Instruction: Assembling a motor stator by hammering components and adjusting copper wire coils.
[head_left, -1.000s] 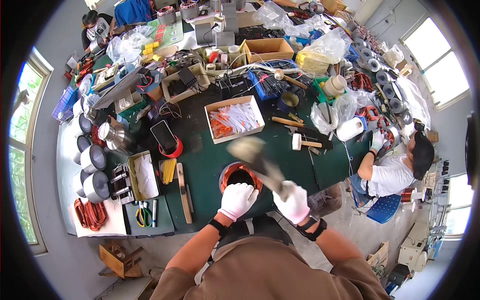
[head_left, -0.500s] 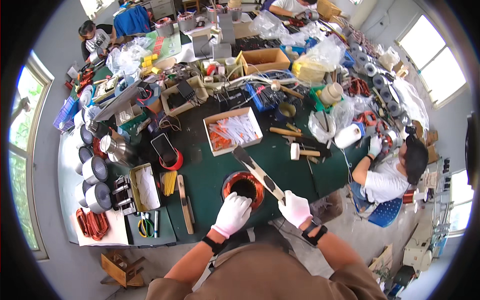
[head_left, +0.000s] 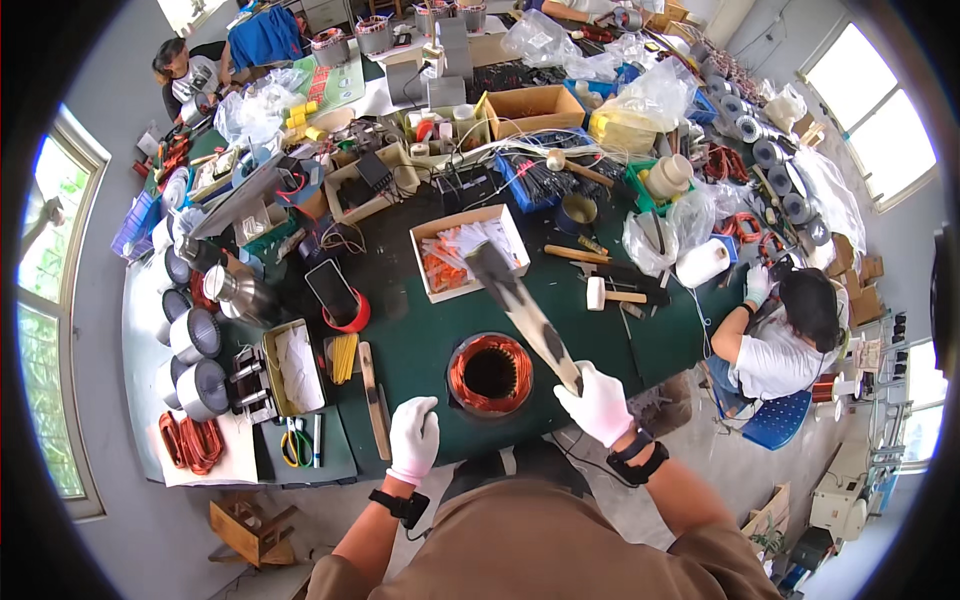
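Green worktop [head_left: 600, 340] bears the stator [head_left: 490, 404], apparently mid-shaping: right hand [head_left: 597, 403] grasps the paddle [head_left: 528, 318]; left hand [head_left: 412, 435], curled, grip unclear, should brace the stator.

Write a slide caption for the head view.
Gloved right hand holds a worn stick; gloved left hand beside a copper coil.

Can't see the end of the wooden paddle [head_left: 526, 318], tucked inside the right hand [head_left: 595, 403]. Can't see the bottom of the copper ring [head_left: 457, 375], too dark in the middle. Can't see part of the white box [head_left: 465, 291] behind the paddle's tip. Hard to count the fingers on the left hand [head_left: 412, 440], bunched up close. Can't see the head of a person at the top [head_left: 568, 9], cut off by the edge.
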